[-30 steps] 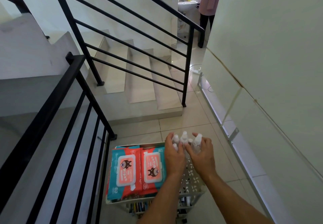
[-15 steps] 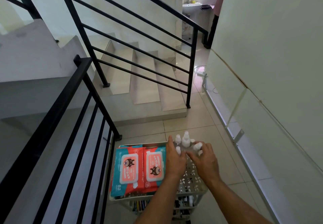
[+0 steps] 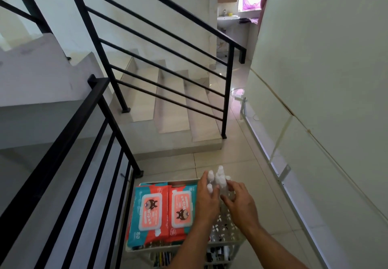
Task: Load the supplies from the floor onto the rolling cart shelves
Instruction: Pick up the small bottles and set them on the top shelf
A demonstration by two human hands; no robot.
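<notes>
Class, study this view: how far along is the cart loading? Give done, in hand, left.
Done: two wipes packs lie on the cart's top shelf, with more items below. In hand: left hand and right hand steady white bottles there. Left: any floor supplies are out of view.

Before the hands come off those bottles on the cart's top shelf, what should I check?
1. The white-capped bottles upright, clustered at the far right of the top shelf: ok.
2. The left hand and right hand flanking the cluster: ok.
3. Bottle bases seated on the shelf: cannot tell, hands hide them.
4. Two wipes packs flat on the shelf's left: ok.
5. Wheels of the rolling cart steady: cannot tell, out of view.
</notes>
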